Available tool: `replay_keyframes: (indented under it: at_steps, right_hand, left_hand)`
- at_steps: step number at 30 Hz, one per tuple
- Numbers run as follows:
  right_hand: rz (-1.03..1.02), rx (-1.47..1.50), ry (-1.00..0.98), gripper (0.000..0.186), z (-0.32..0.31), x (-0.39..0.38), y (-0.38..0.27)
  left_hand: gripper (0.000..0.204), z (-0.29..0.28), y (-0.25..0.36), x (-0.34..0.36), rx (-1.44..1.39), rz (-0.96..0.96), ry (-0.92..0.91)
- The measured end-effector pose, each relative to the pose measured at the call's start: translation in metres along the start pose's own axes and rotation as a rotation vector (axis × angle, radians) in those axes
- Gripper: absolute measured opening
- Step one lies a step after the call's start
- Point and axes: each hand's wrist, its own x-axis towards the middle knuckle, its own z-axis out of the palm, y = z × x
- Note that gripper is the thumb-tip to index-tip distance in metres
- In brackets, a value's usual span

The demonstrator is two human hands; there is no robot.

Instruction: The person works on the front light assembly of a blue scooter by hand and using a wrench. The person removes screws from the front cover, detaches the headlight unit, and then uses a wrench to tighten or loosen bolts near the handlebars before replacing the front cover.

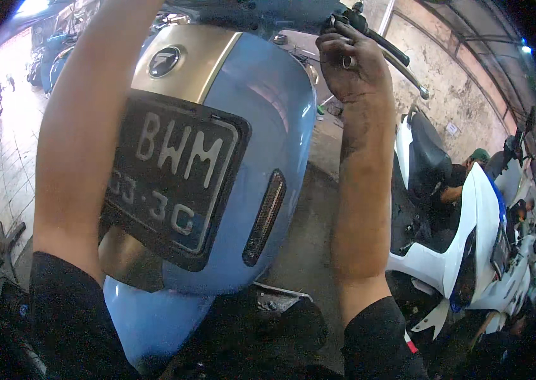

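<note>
A blue scooter front panel (261, 120) fills the middle, with a gold centre strip (205, 54) and a round dark badge (164, 61). On it sits a black number plate (160, 171), tilted, with an orange-brown reflector (265, 217) to its right. My right hand (356, 63), smudged dark and wearing a ring, is raised with curled fingers at the scooter's handlebar controls (342, 18). What its fingertips pinch is hidden. The brake lever (407, 75) and black grip (387, 47) extend to its right. My left forearm (78, 145) crosses the panel's left side; its hand is past the upper edge.
A white and black scooter (458, 253) stands close on the right, with another person's arm (453, 193) beside it. Behind is a stained wall (432, 88). More motorcycles (59, 50) stand at the far left on a tiled floor (12, 164). The front wheel area is dark.
</note>
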Motion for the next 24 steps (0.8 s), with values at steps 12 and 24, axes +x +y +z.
replay_keyframes:
  at_steps: [12, 24]
  right_hand:
    - [-0.045, -0.789, 0.172, 0.010, -0.013, -0.005, -0.008]
    - [-0.417, -1.020, 0.185, 0.016, -0.023, -0.010, 0.020]
  left_hand:
    - [0.050, 0.006, 0.000, -0.005, -0.043, 0.044, -0.007]
    - [0.045, 0.003, -0.003, -0.001, -0.077, 0.107, 0.029]
